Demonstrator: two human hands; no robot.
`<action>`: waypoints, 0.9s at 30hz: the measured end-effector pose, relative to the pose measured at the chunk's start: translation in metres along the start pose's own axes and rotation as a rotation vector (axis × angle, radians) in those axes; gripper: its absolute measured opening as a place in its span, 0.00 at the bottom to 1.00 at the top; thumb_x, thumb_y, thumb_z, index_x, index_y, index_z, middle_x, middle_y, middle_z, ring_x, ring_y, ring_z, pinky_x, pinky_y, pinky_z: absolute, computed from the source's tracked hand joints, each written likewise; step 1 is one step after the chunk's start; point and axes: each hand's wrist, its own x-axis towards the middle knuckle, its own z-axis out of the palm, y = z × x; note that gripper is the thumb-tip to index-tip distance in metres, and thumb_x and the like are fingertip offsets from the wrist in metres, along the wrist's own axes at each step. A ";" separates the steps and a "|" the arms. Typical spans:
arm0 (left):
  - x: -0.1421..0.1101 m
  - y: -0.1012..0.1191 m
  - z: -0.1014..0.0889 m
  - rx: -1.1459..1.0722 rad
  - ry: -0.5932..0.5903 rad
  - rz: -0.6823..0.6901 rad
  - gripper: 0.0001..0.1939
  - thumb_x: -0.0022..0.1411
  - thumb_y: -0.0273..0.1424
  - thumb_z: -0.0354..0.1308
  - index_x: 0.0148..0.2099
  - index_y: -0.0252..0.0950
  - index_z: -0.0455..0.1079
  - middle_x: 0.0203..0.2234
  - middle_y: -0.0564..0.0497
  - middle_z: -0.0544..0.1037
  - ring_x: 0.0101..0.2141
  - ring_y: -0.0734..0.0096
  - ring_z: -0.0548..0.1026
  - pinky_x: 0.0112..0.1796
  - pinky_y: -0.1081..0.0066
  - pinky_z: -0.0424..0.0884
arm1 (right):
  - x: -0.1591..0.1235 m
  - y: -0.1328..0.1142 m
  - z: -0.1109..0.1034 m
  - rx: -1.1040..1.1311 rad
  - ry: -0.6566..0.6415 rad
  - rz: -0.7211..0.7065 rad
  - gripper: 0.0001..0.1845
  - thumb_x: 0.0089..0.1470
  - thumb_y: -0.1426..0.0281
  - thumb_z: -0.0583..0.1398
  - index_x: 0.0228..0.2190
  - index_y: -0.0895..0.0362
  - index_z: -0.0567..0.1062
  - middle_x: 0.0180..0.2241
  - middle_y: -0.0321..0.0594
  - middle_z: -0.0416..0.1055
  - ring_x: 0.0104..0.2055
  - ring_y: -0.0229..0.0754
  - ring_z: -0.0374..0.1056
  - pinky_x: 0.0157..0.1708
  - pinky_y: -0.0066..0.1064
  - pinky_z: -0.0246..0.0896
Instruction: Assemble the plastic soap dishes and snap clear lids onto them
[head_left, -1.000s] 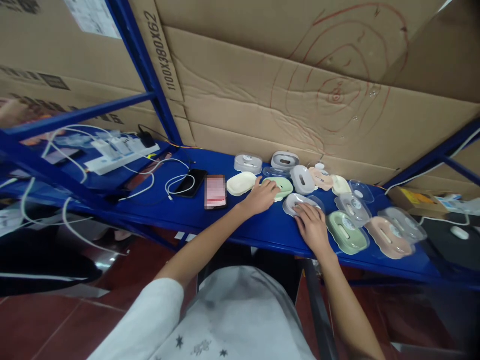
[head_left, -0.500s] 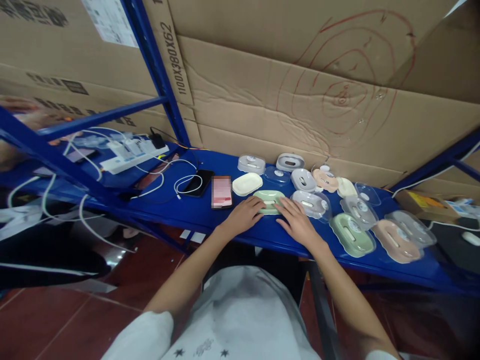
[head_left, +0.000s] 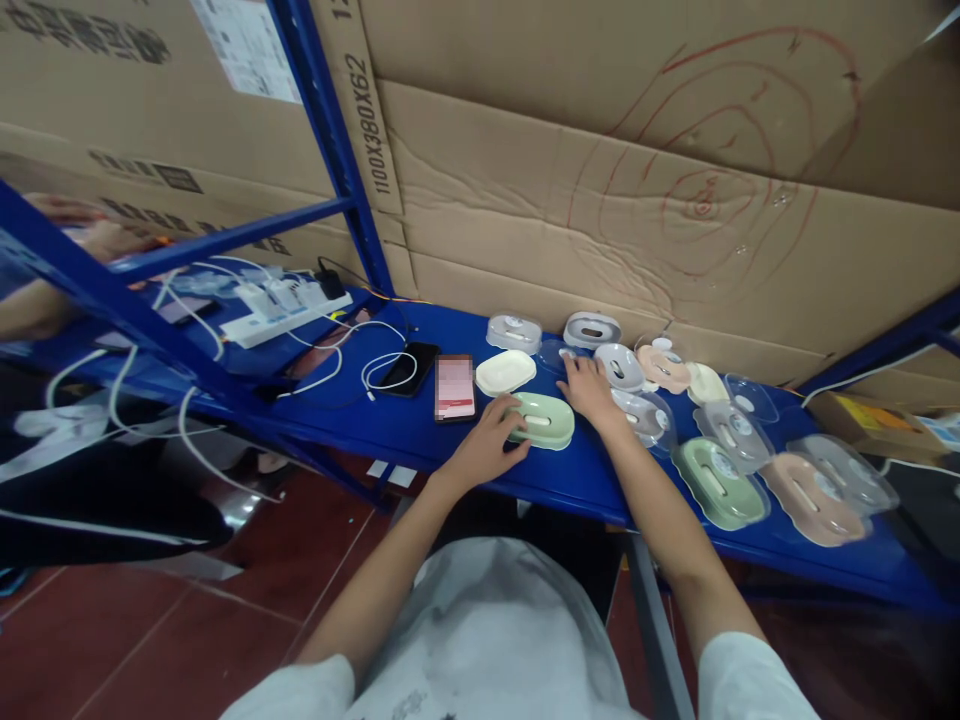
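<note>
Fingers of the left hand bend over the left end of a green dish, the thumb at its near rim, so that end is pinched. The green dish lies flat close to the front edge of the blue desk, around the middle of its length. The right hand reaches toward the back edge, fingers slightly spread, the tips at a clear lid; whether they grip it, I cannot tell. Just behind the green dish lies a cream dish, with a phone beside it on the left. To the right of the right hand, a grey dish sits toward the back edge. Farther right along the front edge lie a second green dish and a pink dish. Cardboard stands along the back edge.
</note>
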 end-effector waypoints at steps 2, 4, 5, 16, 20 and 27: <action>0.001 -0.001 -0.003 -0.046 -0.029 -0.018 0.05 0.69 0.30 0.63 0.47 0.38 0.71 0.60 0.41 0.69 0.68 0.53 0.65 0.69 0.52 0.65 | -0.005 0.000 0.007 0.016 0.008 -0.006 0.36 0.66 0.64 0.62 0.70 0.62 0.64 0.66 0.63 0.67 0.71 0.64 0.60 0.73 0.60 0.43; 0.002 -0.003 -0.006 -0.096 -0.066 -0.065 0.06 0.69 0.30 0.64 0.47 0.38 0.71 0.62 0.41 0.67 0.69 0.54 0.65 0.69 0.52 0.64 | -0.011 0.001 0.010 0.043 0.010 0.003 0.35 0.66 0.61 0.63 0.69 0.60 0.65 0.68 0.62 0.64 0.72 0.65 0.58 0.72 0.61 0.49; 0.002 -0.004 -0.008 -0.120 -0.087 -0.090 0.07 0.69 0.31 0.64 0.47 0.39 0.72 0.63 0.41 0.66 0.69 0.54 0.65 0.69 0.52 0.65 | -0.013 0.001 0.010 0.060 0.008 0.011 0.35 0.66 0.61 0.63 0.69 0.59 0.66 0.69 0.63 0.62 0.72 0.66 0.58 0.70 0.61 0.52; 0.000 -0.024 0.003 -0.323 -0.015 -0.201 0.49 0.65 0.39 0.72 0.77 0.44 0.48 0.72 0.36 0.59 0.70 0.50 0.64 0.67 0.51 0.67 | -0.068 -0.006 -0.023 0.480 0.008 -0.189 0.22 0.71 0.58 0.56 0.61 0.51 0.73 0.60 0.43 0.77 0.59 0.47 0.76 0.59 0.40 0.71; -0.001 -0.026 0.005 -0.347 -0.073 -0.202 0.53 0.66 0.41 0.70 0.80 0.45 0.40 0.76 0.38 0.55 0.72 0.49 0.62 0.69 0.50 0.65 | -0.103 -0.013 -0.019 0.548 0.032 -0.350 0.24 0.72 0.59 0.57 0.64 0.49 0.72 0.69 0.45 0.68 0.74 0.51 0.59 0.72 0.54 0.56; 0.004 -0.018 -0.005 -0.319 -0.086 -0.210 0.43 0.65 0.38 0.72 0.76 0.44 0.56 0.71 0.40 0.64 0.71 0.51 0.63 0.71 0.49 0.60 | -0.114 -0.016 -0.014 0.452 -0.007 -0.468 0.25 0.75 0.64 0.52 0.68 0.48 0.68 0.73 0.42 0.61 0.78 0.49 0.50 0.76 0.61 0.41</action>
